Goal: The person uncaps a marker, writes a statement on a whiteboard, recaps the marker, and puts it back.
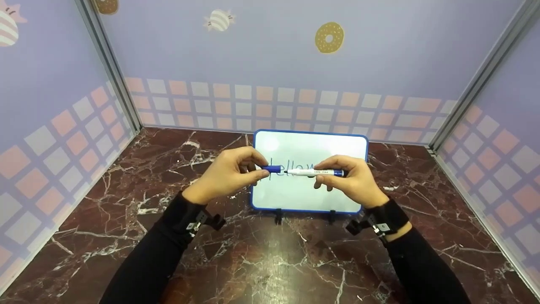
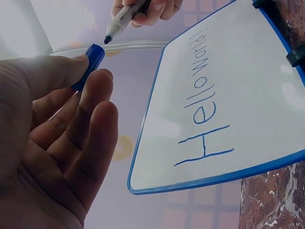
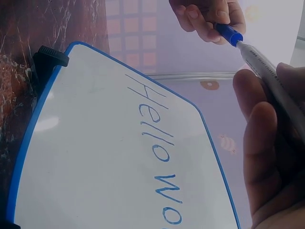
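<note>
My left hand [image 1: 232, 172] pinches a blue marker cap [image 1: 272, 169] between thumb and fingers. In my right hand [image 1: 352, 177] I grip a white whiteboard marker [image 1: 310, 172] with a blue end, its dark tip pointing left at the cap. In the left wrist view a small gap shows between the cap [image 2: 92, 62] and the tip of the marker [image 2: 121, 21]. Behind both hands stands a whiteboard [image 1: 312, 196] with a blue frame. "Hello World" is written on it in blue, seen in the left wrist view; the hands and marker partly cover the words in the head view.
Black feet [image 1: 278, 216] hold the board up on a dark red marbled table [image 1: 270, 261]. Lilac wall panels [image 1: 270, 50] with pink and white squares rise behind and on both sides. Each wrist wears a black strap with a camera.
</note>
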### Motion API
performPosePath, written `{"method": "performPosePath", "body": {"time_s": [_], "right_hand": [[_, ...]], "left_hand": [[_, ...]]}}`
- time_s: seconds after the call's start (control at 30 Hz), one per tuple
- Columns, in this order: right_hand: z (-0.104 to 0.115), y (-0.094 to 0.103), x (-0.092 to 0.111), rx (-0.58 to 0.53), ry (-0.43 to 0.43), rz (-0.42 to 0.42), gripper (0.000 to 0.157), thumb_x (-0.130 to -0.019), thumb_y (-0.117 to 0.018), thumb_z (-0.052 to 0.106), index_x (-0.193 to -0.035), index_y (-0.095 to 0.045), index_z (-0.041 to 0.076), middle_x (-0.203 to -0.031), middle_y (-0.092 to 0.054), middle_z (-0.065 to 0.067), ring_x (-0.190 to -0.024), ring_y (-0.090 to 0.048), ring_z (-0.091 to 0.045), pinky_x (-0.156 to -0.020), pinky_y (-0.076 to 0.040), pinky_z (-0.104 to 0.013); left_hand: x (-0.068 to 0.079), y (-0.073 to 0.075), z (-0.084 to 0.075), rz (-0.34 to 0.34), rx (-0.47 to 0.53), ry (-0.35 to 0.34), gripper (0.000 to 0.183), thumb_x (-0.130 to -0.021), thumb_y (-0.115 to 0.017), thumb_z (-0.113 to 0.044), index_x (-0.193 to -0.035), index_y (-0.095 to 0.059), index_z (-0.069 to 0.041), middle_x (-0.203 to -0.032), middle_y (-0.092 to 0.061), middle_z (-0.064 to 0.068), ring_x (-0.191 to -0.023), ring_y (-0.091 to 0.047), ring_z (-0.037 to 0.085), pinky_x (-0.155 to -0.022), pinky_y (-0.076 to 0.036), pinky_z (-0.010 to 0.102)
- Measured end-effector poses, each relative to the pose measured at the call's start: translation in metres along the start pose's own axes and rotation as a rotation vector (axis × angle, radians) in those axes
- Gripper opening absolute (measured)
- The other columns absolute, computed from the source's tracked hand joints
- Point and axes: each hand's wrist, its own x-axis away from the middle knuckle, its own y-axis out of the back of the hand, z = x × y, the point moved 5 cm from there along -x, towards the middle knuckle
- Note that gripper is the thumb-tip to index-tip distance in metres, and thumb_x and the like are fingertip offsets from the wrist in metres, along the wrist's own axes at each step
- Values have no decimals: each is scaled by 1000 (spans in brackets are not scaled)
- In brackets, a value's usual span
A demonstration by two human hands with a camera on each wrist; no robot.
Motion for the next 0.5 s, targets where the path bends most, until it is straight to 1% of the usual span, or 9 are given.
{"method": "performPosePath", "body": {"time_s": [0.2, 0.37, 0.5], "right_hand": [[2, -1, 0, 17, 0, -1, 21, -98, -76, -12, -119, -77, -8, -89, -81, -21, -70, -74, -18, -63, -61, -27], [4, -2, 0, 17, 4, 9, 21, -99, -76, -13, -120, -77, -9, -89, -81, -21, -72, -75, -18, -63, -61, -27], [6, -3, 1, 7, 20, 22, 22, -99, -75, -14, -120, -77, -8, -90, -81, -21, -74, -76, -17, -64, -62, -27]], "left_hand": [[-1, -4, -4, 7, 11, -21, 16, -102, -85, -12, -114, -77, -5, -89, -78, 3, -70, -73, 22, -54, -50, 23], [-2, -8, -5, 19, 8, -44, 15, -102, -84, -11, -112, -77, -4, -91, -76, 6, -69, -71, 18, -54, -50, 22], [-1, -10, -7, 33, -6, -56, 15, -102, -84, -11, -113, -77, -4, -89, -76, 5, -68, -70, 17, -55, -51, 23]]}}
